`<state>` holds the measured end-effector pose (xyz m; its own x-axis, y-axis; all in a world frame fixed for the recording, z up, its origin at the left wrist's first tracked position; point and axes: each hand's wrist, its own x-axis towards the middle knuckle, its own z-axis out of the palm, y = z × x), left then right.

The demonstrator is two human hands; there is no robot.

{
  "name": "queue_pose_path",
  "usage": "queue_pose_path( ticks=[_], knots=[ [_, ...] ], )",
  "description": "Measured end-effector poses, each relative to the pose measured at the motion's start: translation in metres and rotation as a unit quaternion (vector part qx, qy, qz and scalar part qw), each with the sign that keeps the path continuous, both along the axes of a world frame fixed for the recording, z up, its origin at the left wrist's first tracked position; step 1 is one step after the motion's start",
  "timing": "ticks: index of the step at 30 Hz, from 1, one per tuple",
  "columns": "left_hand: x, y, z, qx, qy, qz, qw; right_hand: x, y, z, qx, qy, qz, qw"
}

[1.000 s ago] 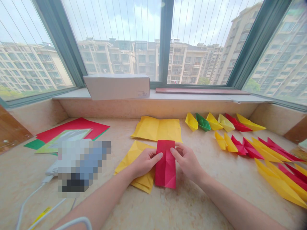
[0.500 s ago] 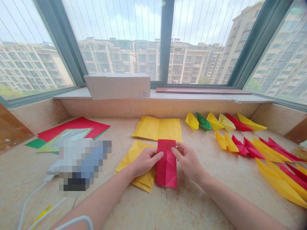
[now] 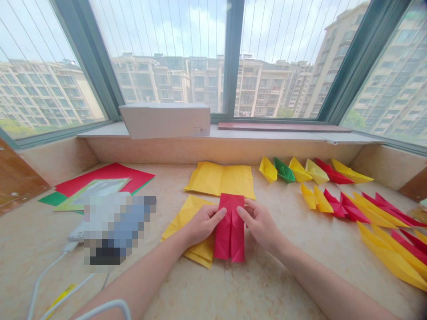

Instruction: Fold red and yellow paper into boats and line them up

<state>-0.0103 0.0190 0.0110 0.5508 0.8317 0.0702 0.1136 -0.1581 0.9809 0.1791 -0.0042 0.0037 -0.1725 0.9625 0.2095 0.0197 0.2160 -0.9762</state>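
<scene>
Paper (image 3: 230, 242) in red, folded to a narrow rectangle, is held between two partly curled hands near the middle of the tabletop (image 3: 200, 295), its two flaps parting along the centre toward the near end. The left hand (image 3: 201, 225) pinches its left edge, thumb on top and fingers partly hidden behind; the right hand (image 3: 262, 222) grips the opposite edge likewise, thumb laid on the face. Folded yellow sheets (image 3: 187, 210) lie partly beneath the left hand, and a creased yellow sheet (image 3: 218, 178) lies just beyond the red one.
</scene>
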Motion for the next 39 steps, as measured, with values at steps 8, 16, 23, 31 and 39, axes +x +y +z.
queue_pose_path(
  ticks=[8, 16, 23, 31, 39],
  knots=[
    [0.0, 0.0, -0.001, -0.004, -0.011, -0.005, 1.0, 0.001, 0.005, -0.007, -0.016, 0.05, -0.007, 0.999],
    [0.001, -0.002, 0.001, -0.017, -0.045, -0.033, 0.998, 0.006, 0.011, -0.008, -0.03, 0.068, -0.017, 0.997],
    [0.002, 0.001, -0.004, -0.021, -0.065, 0.002, 0.998, 0.006, 0.011, -0.006, -0.006, 0.011, 0.001, 1.0],
    [0.0, 0.003, -0.007, -0.023, -0.056, 0.035, 0.998, 0.008, 0.008, 0.0, 0.015, -0.009, 0.105, 0.994],
    [0.001, 0.001, -0.001, -0.025, -0.076, 0.045, 0.996, 0.012, 0.007, -0.005, 0.066, -0.086, 0.11, 0.988]
  ],
)
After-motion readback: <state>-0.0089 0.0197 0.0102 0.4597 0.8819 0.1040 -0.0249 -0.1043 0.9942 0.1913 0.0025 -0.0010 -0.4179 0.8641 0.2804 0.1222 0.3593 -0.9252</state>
